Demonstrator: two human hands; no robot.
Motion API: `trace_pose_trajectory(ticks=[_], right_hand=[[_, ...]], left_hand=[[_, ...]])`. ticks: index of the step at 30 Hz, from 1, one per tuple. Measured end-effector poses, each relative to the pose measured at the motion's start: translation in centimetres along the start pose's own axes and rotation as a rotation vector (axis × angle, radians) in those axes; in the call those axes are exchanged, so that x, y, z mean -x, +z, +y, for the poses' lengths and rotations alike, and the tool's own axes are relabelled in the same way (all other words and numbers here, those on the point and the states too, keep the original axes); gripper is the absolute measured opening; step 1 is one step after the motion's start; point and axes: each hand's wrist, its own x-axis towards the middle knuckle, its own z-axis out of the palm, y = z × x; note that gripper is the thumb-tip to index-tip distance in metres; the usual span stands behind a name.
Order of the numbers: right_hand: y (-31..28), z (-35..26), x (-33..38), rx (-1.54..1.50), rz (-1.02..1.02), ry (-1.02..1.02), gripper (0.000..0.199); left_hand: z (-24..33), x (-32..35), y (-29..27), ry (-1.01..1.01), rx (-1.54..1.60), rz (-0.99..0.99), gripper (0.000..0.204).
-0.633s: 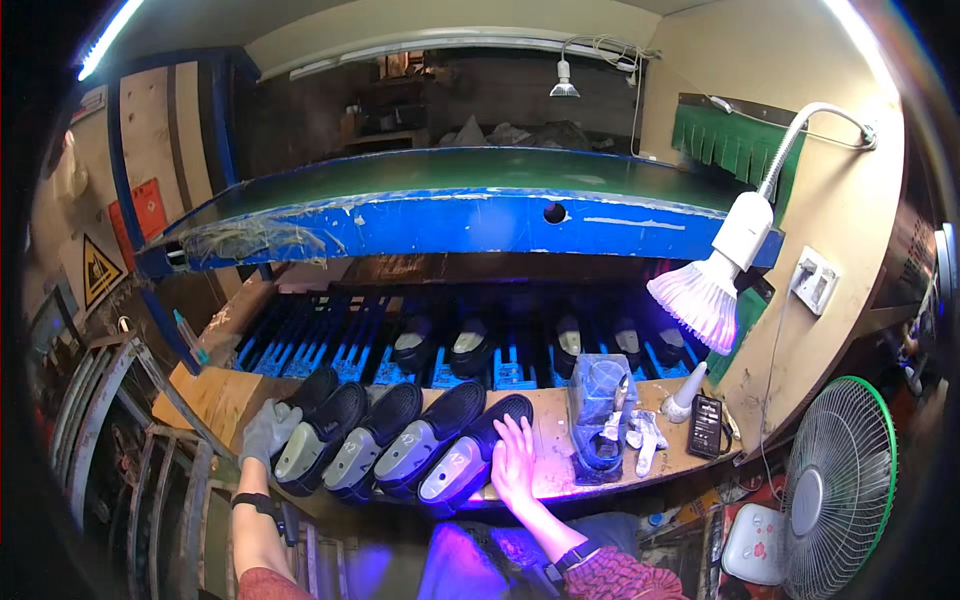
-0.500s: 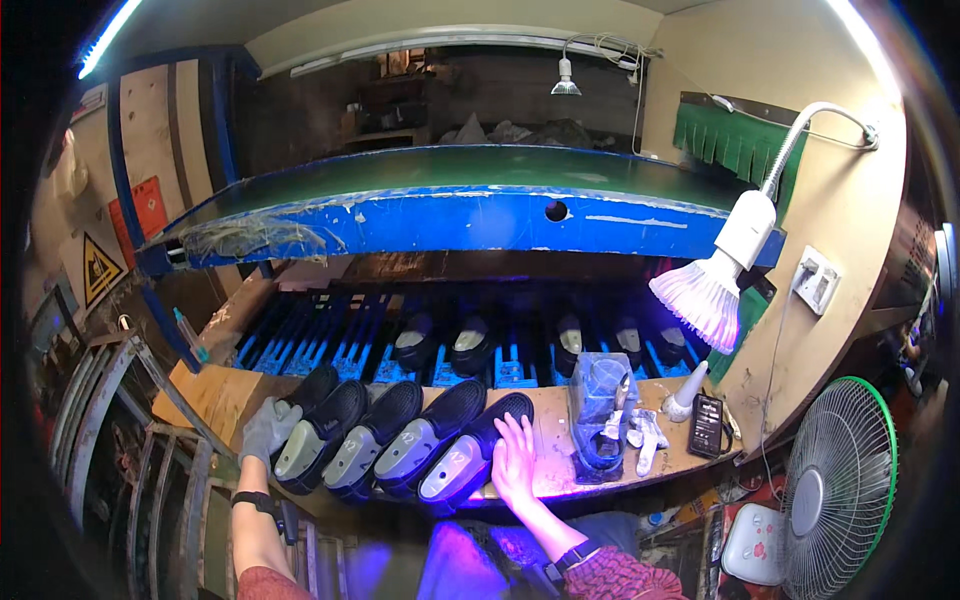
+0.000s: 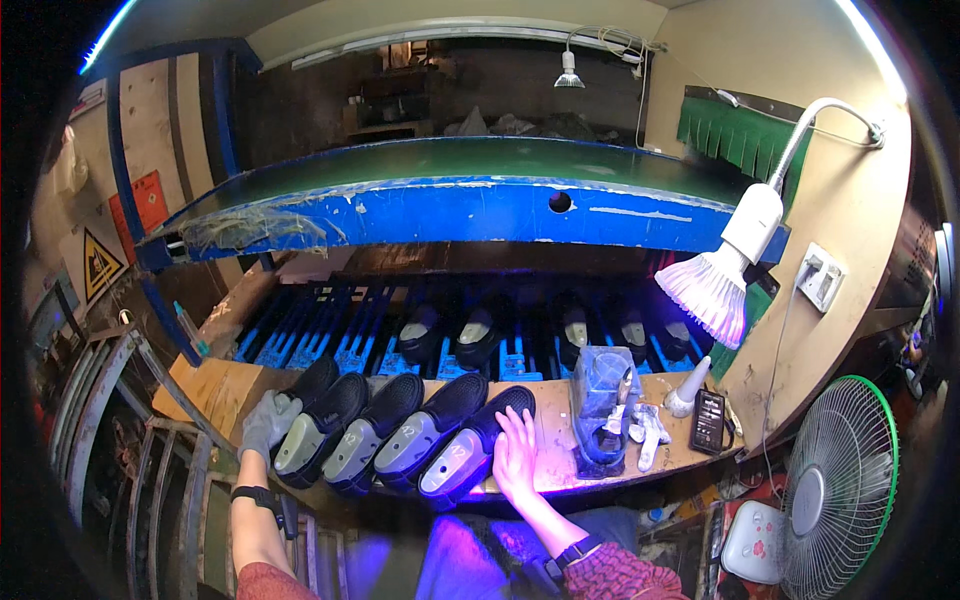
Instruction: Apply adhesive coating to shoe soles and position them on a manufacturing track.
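Observation:
Several black shoes with grey soles (image 3: pixel 400 435) lie side by side, soles up, on the wooden bench (image 3: pixel 560 440) before me. My left hand (image 3: pixel 265 420), in a grey glove, rests on the leftmost shoe (image 3: pixel 310 430) of the row. Bare and with its fingers spread, my right hand (image 3: pixel 515 455) lies flat against the rightmost shoe (image 3: pixel 475 450) and the bench top. Neither hand grips anything.
More shoes (image 3: pixel 475 335) sit on a blue slatted conveyor (image 3: pixel 330 340) behind the bench. A purple lamp (image 3: pixel 710 285) hangs at right above a clear container (image 3: pixel 600 395), a white bottle (image 3: pixel 685 390) and a dark phone (image 3: pixel 708 420). A fan (image 3: pixel 835 490) stands at the far right.

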Motion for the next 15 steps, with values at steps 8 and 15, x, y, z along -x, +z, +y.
trace_pose_trajectory(ticks=[8,15], right_hand=[[-0.1,-0.1,-0.2,0.006,0.002,-0.003,0.035],[-0.1,-0.2,-0.1,0.022,-0.002,-0.005,0.034]], left_hand=[[0.2,-0.1,-0.1,0.003,-0.007,-0.012,0.075],[-0.5,-0.8,0.4,-0.016,0.003,-0.011,0.075]])
